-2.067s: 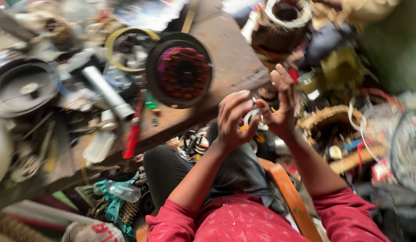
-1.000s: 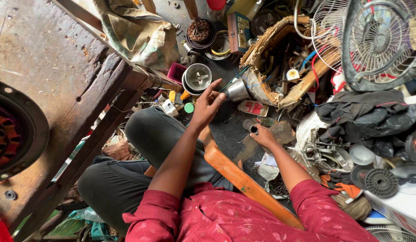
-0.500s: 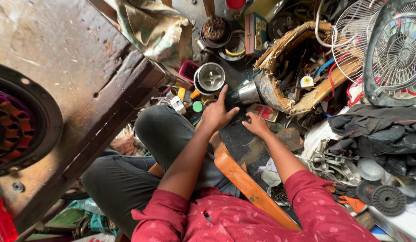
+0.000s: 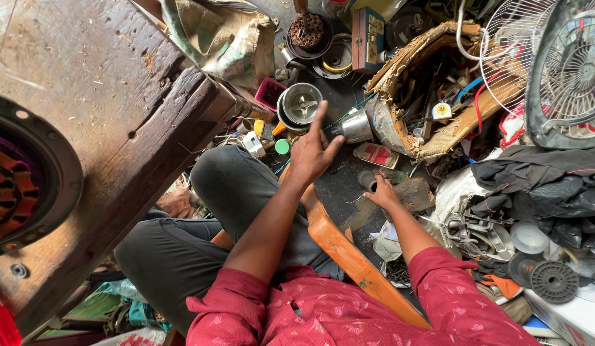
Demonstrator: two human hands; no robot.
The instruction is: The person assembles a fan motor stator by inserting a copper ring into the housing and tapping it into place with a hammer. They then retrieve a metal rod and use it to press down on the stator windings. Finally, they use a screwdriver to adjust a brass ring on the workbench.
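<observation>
My left hand (image 4: pixel 313 152) is stretched out over the cluttered floor with its fingers spread. Its index finger points at a round metal bowl (image 4: pixel 301 102), and its thumb nearly touches a small shiny metal cup (image 4: pixel 356 128) lying on its side. My right hand (image 4: pixel 382 193) is lower, fingertips down on the dark floor beside a small dark ring-shaped part (image 4: pixel 368 180). I cannot see whether it grips anything. Both arms wear red sleeves. I sit on an orange chair (image 4: pixel 349 256).
A worn wooden workbench (image 4: pixel 111 109) with a motor stator (image 4: pixel 22 186) fills the left. A torn cardboard box of wires (image 4: pixel 438 96) and fan guards (image 4: pixel 554 57) lie at the upper right. Dark cloth (image 4: pixel 541 179), spools and metal scrap crowd the right.
My left hand has reached further forward and spread out near the metal cup. My right hand has dropped to the floor. The view has shifted slightly.
</observation>
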